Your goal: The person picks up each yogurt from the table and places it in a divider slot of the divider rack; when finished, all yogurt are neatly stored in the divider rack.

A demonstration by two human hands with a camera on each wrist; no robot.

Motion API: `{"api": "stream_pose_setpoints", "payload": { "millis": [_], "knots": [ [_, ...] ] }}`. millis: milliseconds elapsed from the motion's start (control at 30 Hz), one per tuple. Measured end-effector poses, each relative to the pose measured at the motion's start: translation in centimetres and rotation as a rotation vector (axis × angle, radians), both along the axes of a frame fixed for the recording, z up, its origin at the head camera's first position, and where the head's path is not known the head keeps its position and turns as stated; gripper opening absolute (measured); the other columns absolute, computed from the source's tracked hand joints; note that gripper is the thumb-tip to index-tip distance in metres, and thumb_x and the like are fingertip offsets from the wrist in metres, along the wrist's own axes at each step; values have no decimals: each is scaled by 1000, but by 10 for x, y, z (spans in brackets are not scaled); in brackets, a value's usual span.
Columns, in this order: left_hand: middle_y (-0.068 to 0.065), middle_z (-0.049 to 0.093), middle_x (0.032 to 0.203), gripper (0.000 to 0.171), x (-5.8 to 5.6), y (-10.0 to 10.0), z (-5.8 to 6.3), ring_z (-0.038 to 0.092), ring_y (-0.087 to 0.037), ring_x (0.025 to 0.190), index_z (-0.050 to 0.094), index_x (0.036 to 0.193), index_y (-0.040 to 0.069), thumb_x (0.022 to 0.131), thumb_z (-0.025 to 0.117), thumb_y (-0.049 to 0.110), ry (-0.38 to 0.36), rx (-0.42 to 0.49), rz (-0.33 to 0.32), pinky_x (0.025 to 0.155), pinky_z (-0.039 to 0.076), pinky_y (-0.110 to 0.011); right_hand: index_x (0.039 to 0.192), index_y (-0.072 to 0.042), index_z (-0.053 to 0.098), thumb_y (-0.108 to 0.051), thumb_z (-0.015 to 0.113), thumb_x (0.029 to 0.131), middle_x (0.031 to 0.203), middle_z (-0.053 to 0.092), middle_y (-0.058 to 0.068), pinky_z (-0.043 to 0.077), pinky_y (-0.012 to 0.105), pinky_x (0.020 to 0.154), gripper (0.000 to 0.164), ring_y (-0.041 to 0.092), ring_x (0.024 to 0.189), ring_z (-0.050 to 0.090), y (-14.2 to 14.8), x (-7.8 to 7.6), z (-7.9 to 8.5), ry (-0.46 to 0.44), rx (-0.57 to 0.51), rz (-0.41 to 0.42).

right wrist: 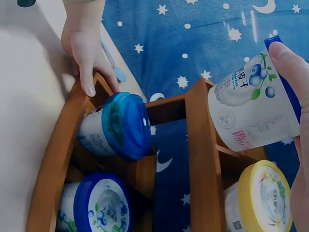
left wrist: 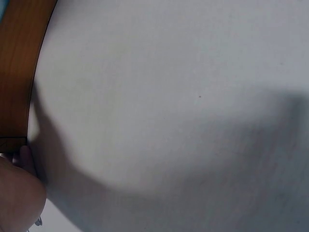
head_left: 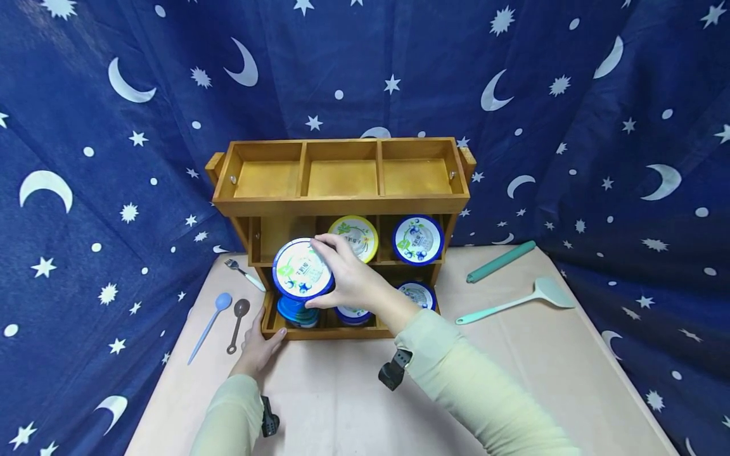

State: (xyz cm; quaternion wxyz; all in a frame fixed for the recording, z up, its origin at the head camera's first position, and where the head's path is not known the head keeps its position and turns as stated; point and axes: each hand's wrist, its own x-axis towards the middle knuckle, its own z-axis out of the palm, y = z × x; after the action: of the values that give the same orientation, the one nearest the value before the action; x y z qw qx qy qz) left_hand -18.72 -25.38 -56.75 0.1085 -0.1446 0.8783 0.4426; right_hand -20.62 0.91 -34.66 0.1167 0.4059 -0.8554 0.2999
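Observation:
My right hand [head_left: 353, 278] grips a white yogurt tub [head_left: 299, 272] by its blue-rimmed lid, thumb and fingers on opposite sides. Blueberries are printed on the tub's side in the right wrist view. It hangs tilted before the left of a wooden tiered rack [head_left: 342, 206], above a tub with a clear blue lid [right wrist: 128, 125]. My left hand [head_left: 261, 345] holds the front left corner of the rack's bottom tier, thumb on the front edge. A yellow-lidded tub [right wrist: 273, 198] and a blue-lidded tub [head_left: 418, 240] sit in the middle tier. Two more blue-lidded tubs stand below, partly hidden by my right arm.
Left of the rack lie a fork [head_left: 245, 274], a blue spoon [head_left: 210, 326] and a brown spoon [head_left: 236, 324]. To its right are a rolled green mat [head_left: 500, 261] and a pale green spatula [head_left: 516, 304]. A starry blue cloth [head_left: 365, 76] hangs behind.

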Motion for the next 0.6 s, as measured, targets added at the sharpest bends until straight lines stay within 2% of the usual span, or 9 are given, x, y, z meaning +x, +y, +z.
{"api": "stream_pose_setpoints", "payload": {
  "millis": [267,467,533,600],
  "knots": [
    [-33,9,146,92,-1,0,-2,13,-54,128,-3,151,20,88,57,50,0,4,4,103,13,-66,142,2,33,-41,84,66,142,27,17,35,32,104,101,25,130,31,-9,-3,-5,5,4,-9],
    [-33,9,146,92,1,0,0,13,-54,127,-5,151,20,89,56,49,-7,4,-5,103,13,-67,141,5,34,-42,83,67,141,27,19,29,26,106,101,26,130,32,-21,-8,-14,170,0,-3],
    [-32,9,146,91,1,0,0,13,-53,127,-5,151,20,90,56,49,-7,6,-5,103,13,-67,141,5,33,-44,82,67,141,26,19,28,25,107,101,26,130,32,-25,-9,-18,201,-1,-14],
    [-32,9,146,91,1,1,0,13,-53,127,-5,151,20,90,55,50,-4,5,-6,103,14,-67,142,3,33,-44,81,67,142,26,18,28,24,107,101,26,130,32,-28,-10,-22,189,-14,-37]
  ]
}}
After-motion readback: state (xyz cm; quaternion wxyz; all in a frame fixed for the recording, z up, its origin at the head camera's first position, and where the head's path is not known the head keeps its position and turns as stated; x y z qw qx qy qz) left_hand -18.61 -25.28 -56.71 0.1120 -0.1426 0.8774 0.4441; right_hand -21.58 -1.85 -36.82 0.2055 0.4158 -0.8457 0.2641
